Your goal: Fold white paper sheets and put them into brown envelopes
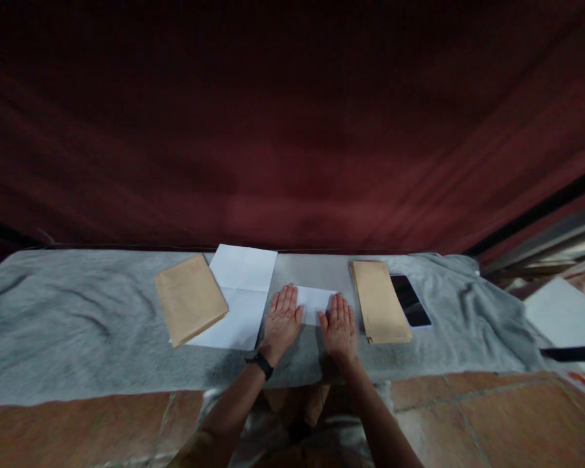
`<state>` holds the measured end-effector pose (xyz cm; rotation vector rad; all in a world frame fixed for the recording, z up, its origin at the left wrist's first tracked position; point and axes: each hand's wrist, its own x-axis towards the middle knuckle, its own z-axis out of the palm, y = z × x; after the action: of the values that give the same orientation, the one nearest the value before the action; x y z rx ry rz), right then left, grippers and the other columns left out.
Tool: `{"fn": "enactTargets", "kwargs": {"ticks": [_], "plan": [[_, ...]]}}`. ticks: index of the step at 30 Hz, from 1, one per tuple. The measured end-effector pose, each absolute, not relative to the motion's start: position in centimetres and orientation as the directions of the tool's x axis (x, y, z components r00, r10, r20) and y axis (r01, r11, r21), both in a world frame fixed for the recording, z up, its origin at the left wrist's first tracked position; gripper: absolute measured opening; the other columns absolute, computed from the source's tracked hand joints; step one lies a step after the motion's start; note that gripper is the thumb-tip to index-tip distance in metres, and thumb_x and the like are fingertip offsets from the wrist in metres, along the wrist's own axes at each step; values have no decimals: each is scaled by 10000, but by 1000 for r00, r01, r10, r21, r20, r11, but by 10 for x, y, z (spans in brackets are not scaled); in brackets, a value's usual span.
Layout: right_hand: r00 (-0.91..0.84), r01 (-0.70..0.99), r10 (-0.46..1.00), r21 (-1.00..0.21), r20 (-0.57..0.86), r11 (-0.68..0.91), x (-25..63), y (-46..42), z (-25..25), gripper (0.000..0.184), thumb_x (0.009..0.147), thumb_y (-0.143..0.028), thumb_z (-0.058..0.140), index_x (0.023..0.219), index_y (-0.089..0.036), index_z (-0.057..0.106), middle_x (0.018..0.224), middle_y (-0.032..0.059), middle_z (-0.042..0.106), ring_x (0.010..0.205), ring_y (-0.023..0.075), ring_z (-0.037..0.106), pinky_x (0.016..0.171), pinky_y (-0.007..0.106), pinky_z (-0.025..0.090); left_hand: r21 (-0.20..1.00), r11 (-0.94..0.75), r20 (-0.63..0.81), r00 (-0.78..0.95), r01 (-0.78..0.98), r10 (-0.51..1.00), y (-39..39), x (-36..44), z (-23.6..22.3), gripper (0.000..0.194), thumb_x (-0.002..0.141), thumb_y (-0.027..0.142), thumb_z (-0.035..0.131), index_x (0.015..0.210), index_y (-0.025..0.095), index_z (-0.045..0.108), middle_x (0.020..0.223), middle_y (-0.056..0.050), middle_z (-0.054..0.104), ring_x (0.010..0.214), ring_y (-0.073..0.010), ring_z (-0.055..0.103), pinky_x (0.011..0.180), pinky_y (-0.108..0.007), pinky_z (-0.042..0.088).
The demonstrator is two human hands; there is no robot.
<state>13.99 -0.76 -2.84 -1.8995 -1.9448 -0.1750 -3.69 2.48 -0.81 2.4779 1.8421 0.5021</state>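
Observation:
A small folded sheet of white paper [314, 304] lies on the grey cloth between my two hands. My left hand [281, 316], with a dark band on its wrist, rests flat on the paper's left end, fingers stretched out. On the right end lies my right hand [338, 325], also flat with its fingers extended. Both palms cover the paper's outer edges. Left of my hands are larger white sheets [244, 305] with a crease across them. A brown envelope [190, 299] overlaps their left side. Right of my hands sits a stack of narrower brown envelopes [383, 302].
A dark-screened phone [410, 300] lies partly beside the right envelope stack. Grey cloth [88, 325] covers the long, narrow surface and bunches at both ends. A dark red curtain [273, 162] hangs behind it. Tiled floor [507, 416] shows in front.

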Motion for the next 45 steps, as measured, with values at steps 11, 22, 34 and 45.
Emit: {"fn": "enactTargets", "kwargs": {"ticks": [11,22,34,45], "plan": [[62,983,929,-181,365,5,143,-15,-28,643,1055,-440,311,1535,-13,343,1571,240,377,1463,319,363,1183,479,291,165,-221,300,165,961,940,18,-33,-12,582,1025,305,301,1528,15,337,1578,-202,382,1504,-296,296,1216,-508,291],[74,984,927,-176,367,-9,140,-15,-26,630,1055,-422,330,1528,-6,356,1560,229,401,1448,315,389,1184,471,289,157,-411,275,360,898,891,-8,-29,-15,604,1024,366,351,1537,49,323,1584,-187,384,1495,-269,325,1200,-471,336],[-13,962,923,-248,384,117,123,-6,-18,549,1053,-337,331,1539,-84,372,1572,169,409,1464,285,374,1180,482,315,118,-372,300,324,921,897,-2,-38,-17,564,1019,279,304,1537,61,347,1578,-182,394,1498,-280,315,1212,-515,300],[-45,973,930,-196,365,123,130,7,-22,542,1054,-381,375,1517,-103,420,1551,156,446,1443,287,407,1180,455,300,107,-384,215,356,917,910,27,-34,-12,593,1032,384,310,1537,74,350,1584,-163,392,1498,-258,317,1215,-463,307]]}}
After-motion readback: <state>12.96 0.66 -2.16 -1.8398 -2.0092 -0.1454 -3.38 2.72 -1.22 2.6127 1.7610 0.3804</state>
